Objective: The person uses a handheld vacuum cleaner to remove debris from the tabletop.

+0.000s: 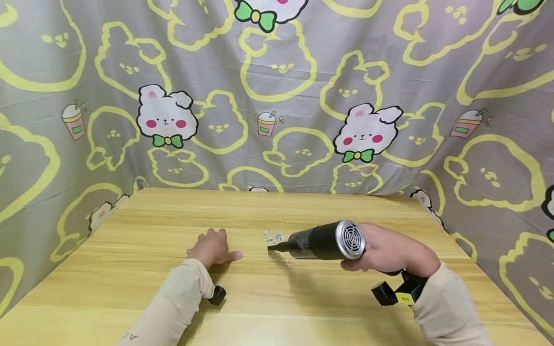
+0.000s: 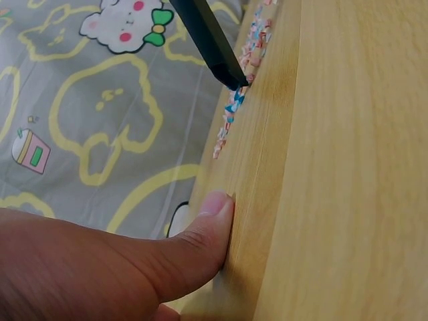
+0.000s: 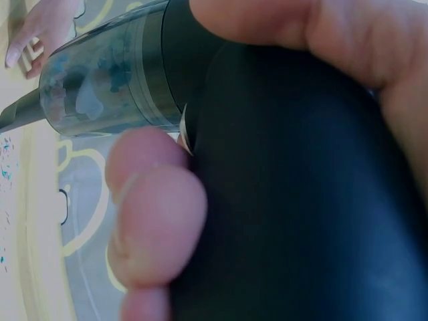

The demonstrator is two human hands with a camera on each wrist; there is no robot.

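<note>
My right hand grips a black handheld vacuum cleaner with a silver vented end and a see-through dust cup. Coloured bits show inside the dust cup in the right wrist view. The vacuum's narrow nozzle points left and down, its tip at small pink, white and blue scraps scattered on the wooden table. To the left of the scraps, my left hand rests on the table, thumb out toward the nozzle, holding nothing. Its other fingers are mostly hidden in the left wrist view.
The light wooden table spreads under both hands. A grey curtain with yellow outlines and white rabbit heads hangs behind it and along both sides. Black wrist mounts sit at the cuffs of the beige sleeves.
</note>
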